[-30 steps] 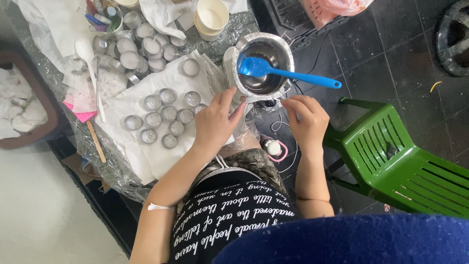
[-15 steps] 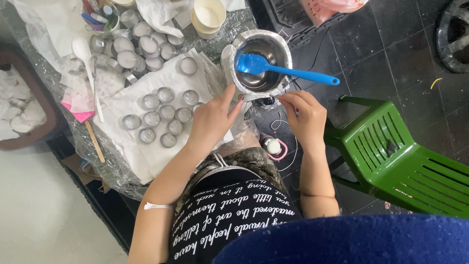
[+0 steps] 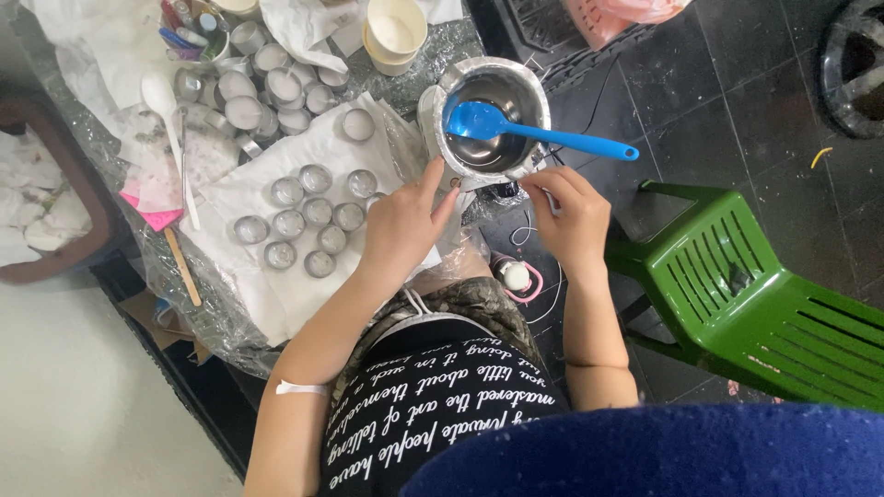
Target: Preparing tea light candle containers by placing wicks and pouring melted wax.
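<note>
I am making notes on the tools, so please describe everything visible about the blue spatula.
The blue spatula looks like plastic or silicone, with a broad rounded head and a long slim handle. Its head lies inside the round metal pot, while the handle rests on the rim and sticks out right, over the dark floor. Neither hand touches it.

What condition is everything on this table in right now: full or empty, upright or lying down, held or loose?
Metal pot: upright, blue spatula resting inside.
Blue spatula: lying in pot, handle over the rim.
Small metal cups: upright on white paper, look empty.
Cream cups: stacked, upright.
White spoon: lying loose.
Green chair: upright, unoccupied.
Left hand: fingers pinching something small by the pot.
Right hand: fingers curled, contents unclear.
</note>
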